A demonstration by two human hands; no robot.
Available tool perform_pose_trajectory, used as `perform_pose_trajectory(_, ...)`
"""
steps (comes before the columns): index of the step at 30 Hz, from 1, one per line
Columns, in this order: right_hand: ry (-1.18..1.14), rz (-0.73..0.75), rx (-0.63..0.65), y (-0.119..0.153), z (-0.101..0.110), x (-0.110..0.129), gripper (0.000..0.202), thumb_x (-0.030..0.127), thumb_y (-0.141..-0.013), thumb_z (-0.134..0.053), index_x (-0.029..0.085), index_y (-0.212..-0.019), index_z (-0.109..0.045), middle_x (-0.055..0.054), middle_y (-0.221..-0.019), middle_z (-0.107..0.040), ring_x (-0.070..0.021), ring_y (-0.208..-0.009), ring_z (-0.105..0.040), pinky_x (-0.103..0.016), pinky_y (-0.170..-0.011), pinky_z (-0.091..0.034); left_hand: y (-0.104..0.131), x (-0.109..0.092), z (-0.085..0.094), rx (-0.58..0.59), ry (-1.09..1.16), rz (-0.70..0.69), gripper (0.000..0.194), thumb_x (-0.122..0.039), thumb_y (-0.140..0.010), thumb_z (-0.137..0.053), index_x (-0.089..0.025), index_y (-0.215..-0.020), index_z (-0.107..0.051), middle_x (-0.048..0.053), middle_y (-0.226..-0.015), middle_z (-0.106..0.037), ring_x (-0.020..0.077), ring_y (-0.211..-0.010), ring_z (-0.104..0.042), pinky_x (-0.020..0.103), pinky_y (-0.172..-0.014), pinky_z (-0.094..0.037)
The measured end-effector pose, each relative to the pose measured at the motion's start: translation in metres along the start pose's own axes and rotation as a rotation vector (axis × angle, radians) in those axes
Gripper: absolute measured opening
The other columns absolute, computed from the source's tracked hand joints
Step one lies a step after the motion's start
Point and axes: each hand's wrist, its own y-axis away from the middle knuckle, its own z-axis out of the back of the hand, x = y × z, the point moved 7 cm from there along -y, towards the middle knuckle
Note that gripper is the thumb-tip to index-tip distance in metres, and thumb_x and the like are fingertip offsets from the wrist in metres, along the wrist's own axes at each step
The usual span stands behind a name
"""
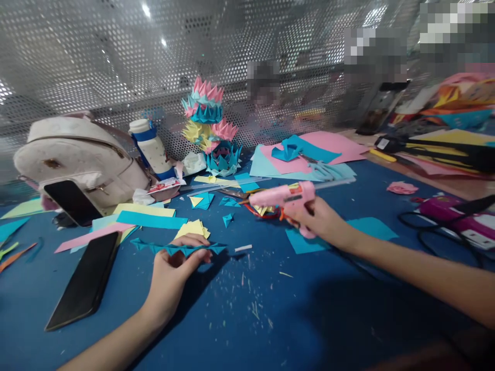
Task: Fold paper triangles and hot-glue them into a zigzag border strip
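Observation:
My left hand [180, 265] pinches a strip of folded teal paper points [150, 247] between thumb and fingers, just above the blue table. In my right hand [328, 219] is a pink hot glue gun [284, 195], its nozzle facing left and a clear glue stick out of its back. Small folded teal paper pieces [228, 220] and a stack of yellow paper squares [193, 230] lie between and beyond my hands. Partly behind the gun are scissors [234, 194]. Further back stand paper ornaments of pointed pink, teal and yellow rings [223, 157].
On the left are a white backpack [77, 149], a leaning phone [72, 201], a second phone [87, 281] and a bottle [152, 149]. Coloured sheets [328, 144] lie behind. At right are a purple power strip [448, 219] and black cables. A perforated metal screen [127, 56] stands behind.

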Motion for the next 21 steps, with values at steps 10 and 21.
perform_pose_trajectory(10, 0.616, -0.168, -0.152, 0.004, 0.112, -0.039, 0.040, 0.047, -0.088, -0.056, 0.012, -0.081, -0.073, -0.010, -0.073, -0.068, -0.0174, -0.066, -0.059, -0.031, -0.064, -0.039, 0.004, -0.007, -0.005, 0.074, -0.002, -0.053, 0.015, -0.026, -0.083, -0.075, -0.017, -0.082, -0.063, 0.006, -0.094, -0.075, 0.0136, -0.071, -0.068, 0.024, -0.069, -0.056)
perform_pose_trajectory(21, 0.610, -0.308, -0.141, 0.038, 0.128, -0.079, 0.057, 0.063, -0.081, -0.049, 0.010, -0.088, -0.070, -0.011, -0.067, -0.065, -0.0244, -0.065, -0.062, -0.036, -0.067, -0.043, 0.005, -0.009, -0.005, 0.069, -0.121, -0.066, 0.012, -0.027, -0.080, -0.077, -0.017, -0.083, -0.071, 0.005, -0.088, -0.074, 0.0155, -0.076, -0.068, 0.022, -0.068, -0.056)
